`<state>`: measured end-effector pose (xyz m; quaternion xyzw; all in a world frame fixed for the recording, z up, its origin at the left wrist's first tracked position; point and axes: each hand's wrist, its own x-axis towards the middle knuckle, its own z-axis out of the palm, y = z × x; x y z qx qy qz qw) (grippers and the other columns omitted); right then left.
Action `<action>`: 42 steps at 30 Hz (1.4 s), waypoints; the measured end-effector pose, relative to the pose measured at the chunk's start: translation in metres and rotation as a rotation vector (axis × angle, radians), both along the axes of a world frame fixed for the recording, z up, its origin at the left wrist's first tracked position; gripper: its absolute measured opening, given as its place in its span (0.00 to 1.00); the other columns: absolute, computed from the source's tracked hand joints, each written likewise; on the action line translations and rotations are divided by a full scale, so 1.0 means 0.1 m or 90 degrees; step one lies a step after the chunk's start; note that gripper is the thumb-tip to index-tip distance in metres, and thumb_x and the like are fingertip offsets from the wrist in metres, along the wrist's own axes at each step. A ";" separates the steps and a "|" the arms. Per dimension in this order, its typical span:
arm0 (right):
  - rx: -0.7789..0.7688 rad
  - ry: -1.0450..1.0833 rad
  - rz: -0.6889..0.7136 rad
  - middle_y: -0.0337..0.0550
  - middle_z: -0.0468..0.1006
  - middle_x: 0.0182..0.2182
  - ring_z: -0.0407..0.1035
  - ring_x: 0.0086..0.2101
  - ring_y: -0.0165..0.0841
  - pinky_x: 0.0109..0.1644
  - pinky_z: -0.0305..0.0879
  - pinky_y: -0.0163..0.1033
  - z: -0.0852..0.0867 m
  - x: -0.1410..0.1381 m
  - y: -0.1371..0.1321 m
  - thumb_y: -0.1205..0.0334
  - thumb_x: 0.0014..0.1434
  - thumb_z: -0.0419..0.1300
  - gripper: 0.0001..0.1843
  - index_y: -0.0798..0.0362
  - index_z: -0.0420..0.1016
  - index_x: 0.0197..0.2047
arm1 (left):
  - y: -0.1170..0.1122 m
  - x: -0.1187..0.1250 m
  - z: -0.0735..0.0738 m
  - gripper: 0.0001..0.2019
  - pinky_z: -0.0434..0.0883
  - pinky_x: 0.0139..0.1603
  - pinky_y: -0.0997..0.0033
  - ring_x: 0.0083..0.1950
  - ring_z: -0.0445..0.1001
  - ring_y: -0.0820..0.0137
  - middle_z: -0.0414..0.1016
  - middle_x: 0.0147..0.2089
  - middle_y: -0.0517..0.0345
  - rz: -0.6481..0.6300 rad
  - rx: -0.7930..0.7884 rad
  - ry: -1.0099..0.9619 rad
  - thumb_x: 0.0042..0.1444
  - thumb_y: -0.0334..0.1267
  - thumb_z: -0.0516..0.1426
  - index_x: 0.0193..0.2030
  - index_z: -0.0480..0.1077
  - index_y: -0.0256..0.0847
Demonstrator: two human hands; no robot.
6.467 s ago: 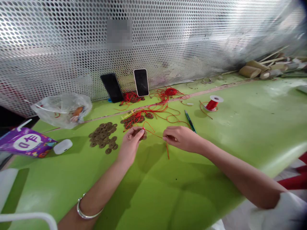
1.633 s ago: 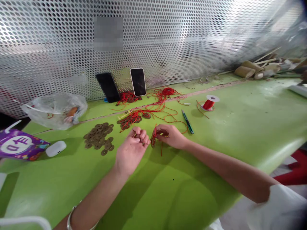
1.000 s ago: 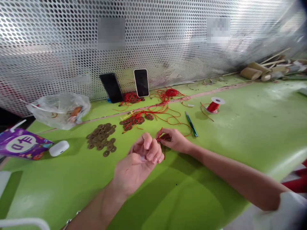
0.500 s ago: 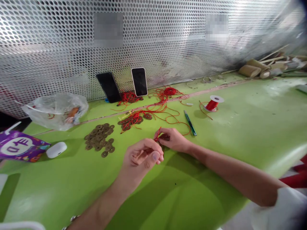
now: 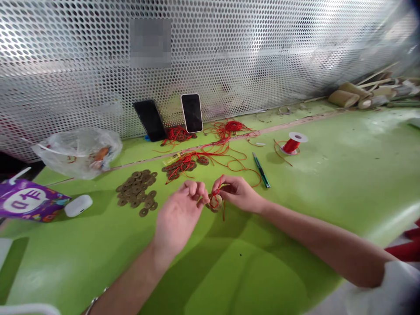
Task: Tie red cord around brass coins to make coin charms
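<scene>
My right hand (image 5: 239, 192) is closed in a pinch on red cord (image 5: 216, 192), looped around a few round brass-coloured coins (image 5: 217, 201) with a loose end hanging below. Close on the left, my left hand (image 5: 183, 210) has its fingers curled, the tips at the coins' left edge; what they grip, if anything, is hidden. A pile of loose holed coins (image 5: 136, 188) lies left of my hands. Behind them is a heap of coins tied with red cords (image 5: 180, 165).
A green pen-like tool (image 5: 261, 170) and a spool of red cord (image 5: 292, 144) lie to the right. Two phones (image 5: 192, 113) lean against the perforated metal panel (image 5: 229, 52). Leftward are a plastic bag (image 5: 78, 151), a white case (image 5: 78, 205) and a purple drink pack (image 5: 29, 200).
My left hand has turned and shifted left, its fingers now curled toward the coins. The corded coins have come into sight between my hands. My right hand still pinches the cord.
</scene>
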<state>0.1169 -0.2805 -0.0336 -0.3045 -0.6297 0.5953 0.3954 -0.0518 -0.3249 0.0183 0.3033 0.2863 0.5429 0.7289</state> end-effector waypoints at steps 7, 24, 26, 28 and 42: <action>-0.036 0.012 0.020 0.40 0.72 0.29 0.70 0.28 0.26 0.35 0.67 0.32 -0.07 0.00 0.01 0.63 0.54 0.61 0.08 0.57 0.68 0.36 | -0.22 0.04 0.25 0.07 0.65 0.32 0.73 0.29 0.62 0.73 0.58 0.27 0.59 -0.088 -0.050 -0.144 0.50 0.34 0.52 0.23 0.60 0.39; 0.052 0.075 0.031 0.42 0.71 0.35 0.68 0.37 0.28 0.42 0.67 0.34 -0.06 0.01 0.01 0.60 0.56 0.62 0.07 0.55 0.72 0.36 | 0.09 -0.04 -0.41 0.14 0.66 0.43 0.68 0.38 0.71 0.68 0.72 0.35 0.58 -0.052 0.082 0.432 0.53 0.48 0.57 0.38 0.67 0.40; 0.052 0.075 0.042 0.42 0.71 0.35 0.68 0.37 0.27 0.41 0.67 0.34 -0.07 0.01 0.01 0.61 0.56 0.62 0.07 0.56 0.72 0.36 | 0.09 -0.03 -0.40 0.14 0.67 0.39 0.70 0.34 0.70 0.70 0.72 0.32 0.58 -0.084 0.075 0.422 0.51 0.47 0.59 0.37 0.68 0.38; 0.056 0.071 0.047 0.42 0.70 0.35 0.68 0.37 0.27 0.41 0.67 0.33 -0.08 0.01 0.01 0.61 0.57 0.61 0.07 0.55 0.72 0.36 | 0.09 -0.03 -0.38 0.14 0.67 0.35 0.73 0.31 0.69 0.73 0.71 0.30 0.60 -0.100 0.076 0.422 0.50 0.46 0.60 0.36 0.69 0.38; 0.064 -0.097 -0.083 0.42 0.75 0.32 0.71 0.32 0.29 0.39 0.70 0.36 -0.05 -0.04 -0.01 0.67 0.54 0.59 0.06 0.55 0.71 0.37 | 0.13 -0.06 -0.42 0.11 0.65 0.30 0.78 0.28 0.67 0.76 0.72 0.27 0.63 -0.058 0.008 0.412 0.46 0.43 0.64 0.34 0.75 0.39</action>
